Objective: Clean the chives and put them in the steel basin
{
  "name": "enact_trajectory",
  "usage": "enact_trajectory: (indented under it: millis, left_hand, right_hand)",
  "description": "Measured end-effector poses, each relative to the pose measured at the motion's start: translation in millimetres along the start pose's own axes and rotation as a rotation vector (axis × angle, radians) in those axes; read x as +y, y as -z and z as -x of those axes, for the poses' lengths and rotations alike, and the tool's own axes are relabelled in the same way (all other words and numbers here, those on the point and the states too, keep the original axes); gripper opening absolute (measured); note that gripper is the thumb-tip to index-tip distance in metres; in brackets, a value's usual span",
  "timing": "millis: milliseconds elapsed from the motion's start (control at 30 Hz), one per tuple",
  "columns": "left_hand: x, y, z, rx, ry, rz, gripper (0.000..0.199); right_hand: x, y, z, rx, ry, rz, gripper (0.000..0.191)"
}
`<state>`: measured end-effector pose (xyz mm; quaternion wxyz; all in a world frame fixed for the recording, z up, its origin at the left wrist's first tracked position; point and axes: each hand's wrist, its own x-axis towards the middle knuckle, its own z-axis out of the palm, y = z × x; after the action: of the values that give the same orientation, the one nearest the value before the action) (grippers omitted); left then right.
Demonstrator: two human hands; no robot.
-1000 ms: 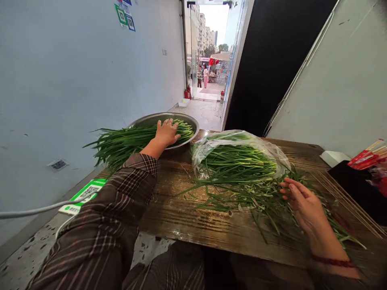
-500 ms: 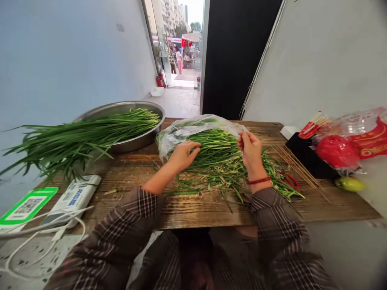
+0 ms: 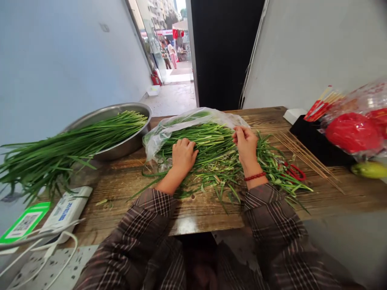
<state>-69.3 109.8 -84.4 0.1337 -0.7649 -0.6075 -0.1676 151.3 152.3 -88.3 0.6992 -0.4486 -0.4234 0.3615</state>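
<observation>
L hand [image 3: 184,157], shifted over from round silver metal bowl [image 3: 127,150], is resting, fingers curled, grip unclear, on long green stalks [image 3: 208,136] lying L-R in clear plastic bag [image 3: 222,117] on brown wood tabletop [image 3: 123,177], R hand [image 3: 246,147] pinching bag's R edge.

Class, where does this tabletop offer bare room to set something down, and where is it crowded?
Bare brown wooden tabletop shows at the back, between the translucent plastic bag and the black tray, and in front, between the loose green trimmings and the near edge. The middle is crowded: bag, long green stalks, trimmings, left hand and right hand.
</observation>
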Motion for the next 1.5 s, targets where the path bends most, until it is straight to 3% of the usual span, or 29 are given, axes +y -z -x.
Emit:
enact_trajectory:
  millis: [167, 300, 433, 600, 733, 867, 967, 1100, 1233, 1333, 1500]
  left_hand:
    - [-1, 8.4, 4, 0.108, 0.049, 0.113, 0.009]
    - [9, 24.4, 14, 0.244, 0.057, 0.212, 0.008]
    - [22, 28.4, 21, 0.277, 0.054, 0.268, 0.007]
    - [18, 25.3, 23, 0.395, 0.074, 0.391, 0.009]
    - [1, 27.9, 21, 0.532, 0.183, 0.553, 0.012]
    - [-15, 29.1, 20, 0.6, 0.327, 0.639, 0.014]
    - [-19, 30.0, 20, 0.639, 0.359, 0.654, 0.014]
    - [-13, 32.3, 22, 0.624, 0.27, 0.617, 0.013]
    - [2, 31.6, 28, 0.5, 0.087, 0.508, 0.013]
    - [9, 30.7, 32, 0.432, 0.037, 0.421, 0.014]
    - [11, 32.8, 33, 0.506, 0.029, 0.403, 0.028]
  right_hand:
    - [-12, -6, 12, -0.092, -0.005, 0.002, 0.027]
    - [-23, -16, 31, -0.34, 0.033, 0.041, 0.026]
    - [-22, -24, 46, -0.561, 0.07, 0.117, 0.024]
    - [-15, -23, 42, -0.499, -0.022, 0.073, 0.024]
    - [-16, -17, 34, -0.437, -0.093, 0.011, 0.028]
    - [-16, -14, 32, -0.398, -0.191, -0.058, 0.03]
    - [-16, -12, 32, -0.398, -0.186, -0.073, 0.029]
    - [-17, -11, 34, -0.405, -0.177, -0.093, 0.025]
    - [-18, -11, 36, -0.433, -0.178, -0.127, 0.023]
    - [-19, -10, 36, -0.44, -0.171, -0.142, 0.022]
    - [-20, -8, 38, -0.533, -0.075, -0.061, 0.019]
